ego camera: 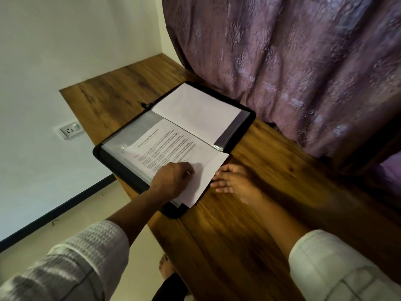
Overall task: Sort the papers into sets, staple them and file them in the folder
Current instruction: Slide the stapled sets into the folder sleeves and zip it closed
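Papers (171, 144) lie partly inside the open folder (108, 158) on the table (238, 235), left hand (173, 179) pinching them with curled fingers, right hand (233, 179) relaxed at their edge, so filing seems nearly done.

Print on the sheet (173, 144) in the folder (112, 168) is too blurred to read, the left hand (171, 179) hides its lower lines, and the right hand (234, 181) is smeared.

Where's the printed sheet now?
Centre of the head view: the printed sheet lies on the open folder, under the left hand, right hand at its edge.
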